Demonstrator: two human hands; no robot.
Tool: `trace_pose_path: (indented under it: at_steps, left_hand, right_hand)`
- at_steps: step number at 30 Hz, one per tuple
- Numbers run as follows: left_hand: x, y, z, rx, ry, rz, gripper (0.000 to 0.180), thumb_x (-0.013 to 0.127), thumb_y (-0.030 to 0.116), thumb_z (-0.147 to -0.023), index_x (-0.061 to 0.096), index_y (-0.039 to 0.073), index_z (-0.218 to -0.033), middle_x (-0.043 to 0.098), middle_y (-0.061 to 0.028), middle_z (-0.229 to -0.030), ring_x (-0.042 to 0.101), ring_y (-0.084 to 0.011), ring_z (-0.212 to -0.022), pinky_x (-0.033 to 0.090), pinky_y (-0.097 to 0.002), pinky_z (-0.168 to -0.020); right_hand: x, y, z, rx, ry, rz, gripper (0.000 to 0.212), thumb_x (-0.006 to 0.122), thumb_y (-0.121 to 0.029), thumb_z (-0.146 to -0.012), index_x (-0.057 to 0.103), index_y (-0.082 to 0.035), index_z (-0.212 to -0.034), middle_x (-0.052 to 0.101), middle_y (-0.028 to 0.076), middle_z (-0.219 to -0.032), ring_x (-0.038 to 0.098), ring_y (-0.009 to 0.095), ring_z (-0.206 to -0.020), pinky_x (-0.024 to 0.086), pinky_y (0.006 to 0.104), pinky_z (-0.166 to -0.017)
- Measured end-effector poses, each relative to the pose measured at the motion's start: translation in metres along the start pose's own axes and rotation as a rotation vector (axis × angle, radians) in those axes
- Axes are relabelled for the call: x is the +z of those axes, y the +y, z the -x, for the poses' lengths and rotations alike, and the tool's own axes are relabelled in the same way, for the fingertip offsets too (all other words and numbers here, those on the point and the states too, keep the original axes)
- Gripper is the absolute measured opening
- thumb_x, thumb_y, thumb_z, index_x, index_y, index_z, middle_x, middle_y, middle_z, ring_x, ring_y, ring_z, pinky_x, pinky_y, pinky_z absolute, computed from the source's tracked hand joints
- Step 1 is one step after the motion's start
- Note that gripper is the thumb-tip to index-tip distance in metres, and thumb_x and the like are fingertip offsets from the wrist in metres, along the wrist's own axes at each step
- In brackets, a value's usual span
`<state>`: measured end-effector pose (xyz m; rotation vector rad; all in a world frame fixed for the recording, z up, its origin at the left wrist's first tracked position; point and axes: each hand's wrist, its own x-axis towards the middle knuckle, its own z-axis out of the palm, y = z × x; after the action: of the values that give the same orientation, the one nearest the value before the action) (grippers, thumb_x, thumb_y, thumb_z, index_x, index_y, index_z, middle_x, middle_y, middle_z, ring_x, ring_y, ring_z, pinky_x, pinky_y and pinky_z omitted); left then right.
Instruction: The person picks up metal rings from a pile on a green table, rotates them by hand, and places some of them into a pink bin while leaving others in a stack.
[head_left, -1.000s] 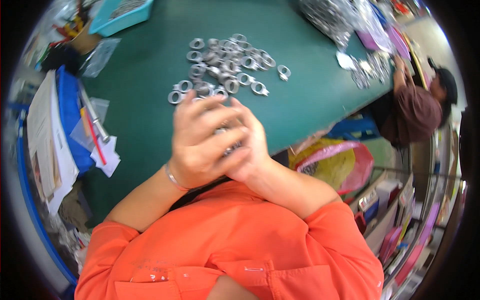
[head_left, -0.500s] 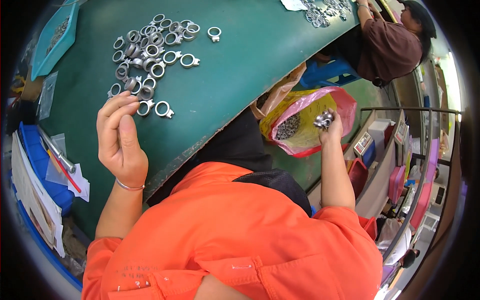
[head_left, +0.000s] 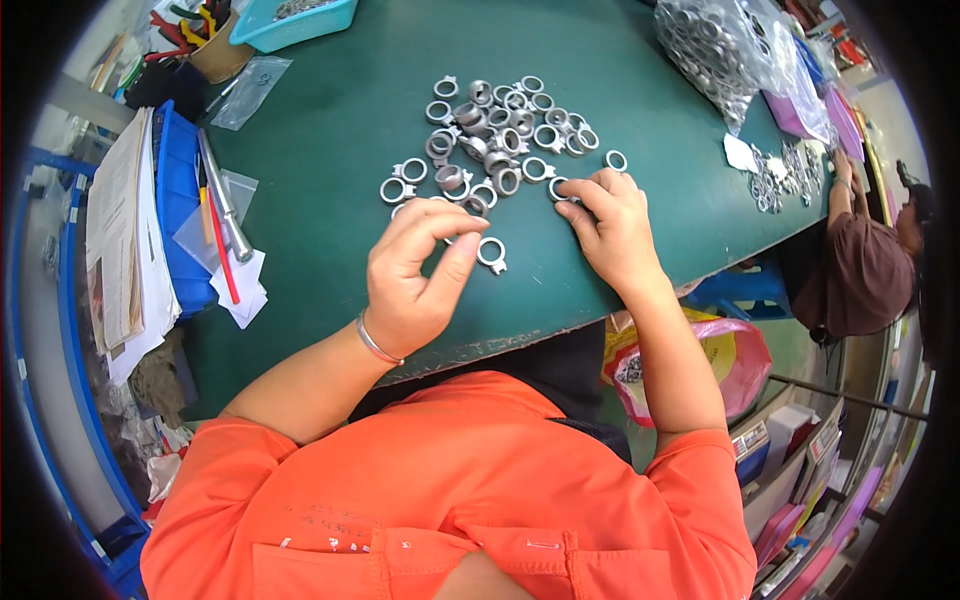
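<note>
Several grey metal rings with small side lugs lie in a loose pile on the green tabletop. My right hand is at the pile's near right edge, its thumb and fingertips closed on one metal ring. My left hand hovers at the near left side, fingers curved and thumb apart from them, with nothing visible held. Just beside its fingertips lies a single ring. Other rings are partly hidden behind the left fingers.
A pink and yellow bag with metal parts stands below the table edge at right. Left are a blue bin, papers and tools; a turquoise tray is behind. A clear bag of rings and a co-worker are at far right.
My right hand has moved from the bag to the tabletop pile; the metal parts it held are gone from it, and it now grips one ring. The view has turned right.
</note>
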<state>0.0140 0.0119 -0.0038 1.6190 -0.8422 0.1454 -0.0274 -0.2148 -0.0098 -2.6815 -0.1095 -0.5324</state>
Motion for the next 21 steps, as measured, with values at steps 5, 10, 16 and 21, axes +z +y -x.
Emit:
trace_pose_path:
  at_steps: [5,10,16,21]
  left_hand:
    - [0.006,0.005,0.000,-0.271,-0.077,0.191,0.019,0.061,-0.004,-0.079,0.058,-0.004,-0.098,0.055,-0.0086,-0.095,0.056,-0.0125,-0.083,0.047,-0.0217,-0.069]
    - [0.006,0.008,-0.001,-0.744,-0.145,0.764,0.021,0.058,0.006,-0.085,0.056,-0.003,-0.105,0.060,-0.0085,-0.091,0.059,-0.0113,-0.074,0.051,-0.0239,-0.064]
    - [0.005,0.006,-0.003,-0.938,-0.099,0.937,0.020,0.055,0.009,-0.088,0.057,-0.003,-0.104,0.063,-0.0081,-0.087,0.061,-0.0122,-0.068,0.053,-0.0244,-0.059]
    - [0.003,0.005,-0.001,-0.961,-0.088,0.975,0.020,0.053,0.011,-0.089,0.057,-0.004,-0.103,0.063,-0.0085,-0.085,0.061,-0.0126,-0.068,0.053,-0.0244,-0.059]
  right_hand:
    - [-0.001,-0.023,0.011,0.134,0.007,-0.583,0.010,0.064,-0.001,-0.075,0.060,-0.003,-0.084,0.055,0.008,-0.083,0.054,0.020,-0.081,0.044,0.0300,-0.069]
    - [-0.004,-0.056,0.017,-0.107,-0.055,-0.671,0.019,0.065,0.005,-0.074,0.057,-0.001,-0.090,0.056,0.013,-0.100,0.059,0.022,-0.083,0.050,0.0290,-0.071]
    - [0.013,-0.063,0.033,0.183,0.073,-1.177,0.033,0.062,0.011,-0.076,0.046,0.000,-0.102,0.057,0.013,-0.102,0.059,0.017,-0.091,0.051,0.0265,-0.076]
    - [0.011,-0.064,0.036,0.240,0.077,-1.244,0.034,0.062,0.012,-0.076,0.046,0.001,-0.104,0.058,0.014,-0.101,0.059,0.017,-0.092,0.051,0.0277,-0.077]
